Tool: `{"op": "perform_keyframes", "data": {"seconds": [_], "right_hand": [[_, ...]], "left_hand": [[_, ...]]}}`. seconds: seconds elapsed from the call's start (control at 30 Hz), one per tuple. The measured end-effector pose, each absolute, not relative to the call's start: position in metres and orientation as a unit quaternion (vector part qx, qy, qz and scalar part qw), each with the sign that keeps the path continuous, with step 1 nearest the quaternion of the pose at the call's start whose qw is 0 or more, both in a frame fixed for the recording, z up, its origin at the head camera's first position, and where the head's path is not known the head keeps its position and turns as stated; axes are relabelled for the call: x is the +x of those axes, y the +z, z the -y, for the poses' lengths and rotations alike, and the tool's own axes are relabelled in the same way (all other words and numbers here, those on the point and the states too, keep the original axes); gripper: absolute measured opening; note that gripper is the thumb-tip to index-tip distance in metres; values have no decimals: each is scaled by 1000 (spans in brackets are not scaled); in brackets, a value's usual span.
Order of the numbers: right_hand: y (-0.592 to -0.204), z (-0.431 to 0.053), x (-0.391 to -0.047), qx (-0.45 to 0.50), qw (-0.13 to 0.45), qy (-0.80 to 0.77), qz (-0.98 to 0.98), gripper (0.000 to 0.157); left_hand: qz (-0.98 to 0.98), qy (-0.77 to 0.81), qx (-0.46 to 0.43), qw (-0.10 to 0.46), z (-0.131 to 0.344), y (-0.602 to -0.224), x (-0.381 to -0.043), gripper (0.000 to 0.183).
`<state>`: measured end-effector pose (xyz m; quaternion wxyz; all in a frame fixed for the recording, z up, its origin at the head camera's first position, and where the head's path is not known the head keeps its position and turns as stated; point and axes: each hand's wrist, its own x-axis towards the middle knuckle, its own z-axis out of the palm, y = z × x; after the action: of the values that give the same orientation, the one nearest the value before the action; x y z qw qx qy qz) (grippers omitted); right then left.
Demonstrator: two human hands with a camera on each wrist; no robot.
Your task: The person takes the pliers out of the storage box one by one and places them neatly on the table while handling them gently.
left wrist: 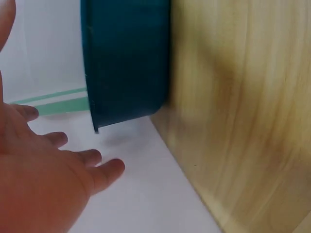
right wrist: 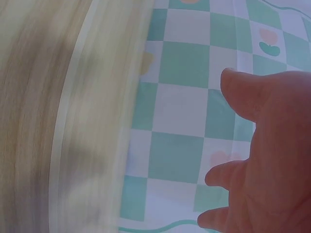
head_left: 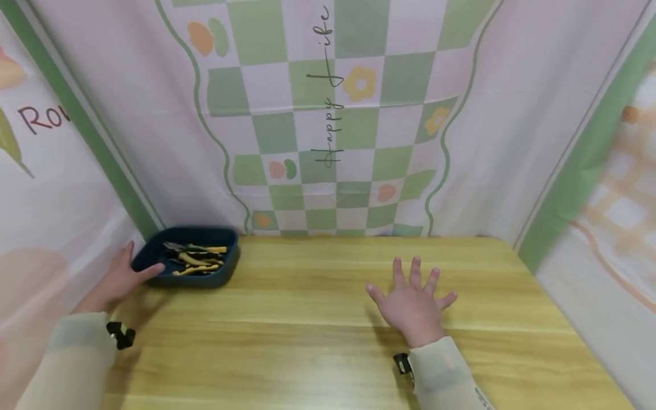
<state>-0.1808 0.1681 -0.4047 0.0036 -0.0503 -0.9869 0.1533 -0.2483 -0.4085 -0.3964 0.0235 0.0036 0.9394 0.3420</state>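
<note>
A dark blue plastic bin (head_left: 225,276) stands at the table's far left corner. Inside it lie several hand tools (head_left: 197,259) with yellow and black handles, perhaps pliers; their exact kind is hard to make out. My left hand (head_left: 120,279) is at the bin's left front corner, fingers spread and thumb reaching toward the rim. In the left wrist view the fingers (left wrist: 104,175) are straight and apart from the bin's wall (left wrist: 126,58). Over the right half of the table my right hand (head_left: 414,310) is held with all fingers spread, holding nothing.
The wood-grain table (head_left: 307,307) reaches back to a curtain (head_left: 353,131) with green checks and printed letters. More printed cloth (head_left: 605,210) hangs along the right side, and another cloth (head_left: 46,228) along the left.
</note>
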Motion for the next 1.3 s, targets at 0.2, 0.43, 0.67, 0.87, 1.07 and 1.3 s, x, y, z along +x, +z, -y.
{"op": "perform_keyframes", "data": {"seconds": [0.2,0.43,0.67,0.87,1.07,1.3], "right_hand": [[-406,-167,-182,-50,13,155,987,102],[-407,-166,-182,-51,4,155,987,102],[-409,-167,-184,-46,-8,160,986,102],[-411,-168,-187,-45,-10,159,986,103],[-411,-169,-187,-47,-20,165,985,103],[-412,-167,-188,-41,-13,161,986,102]], "left_hand": [[-921,388,2,31,413,-407,-254,104],[-883,467,-7,43,415,-418,-258,100],[-865,500,-7,44,420,-423,-264,101],[-865,498,-14,53,424,-425,-270,103],[-866,499,-10,34,427,-431,-276,108],[-890,451,-5,66,433,-431,-272,105]]}}
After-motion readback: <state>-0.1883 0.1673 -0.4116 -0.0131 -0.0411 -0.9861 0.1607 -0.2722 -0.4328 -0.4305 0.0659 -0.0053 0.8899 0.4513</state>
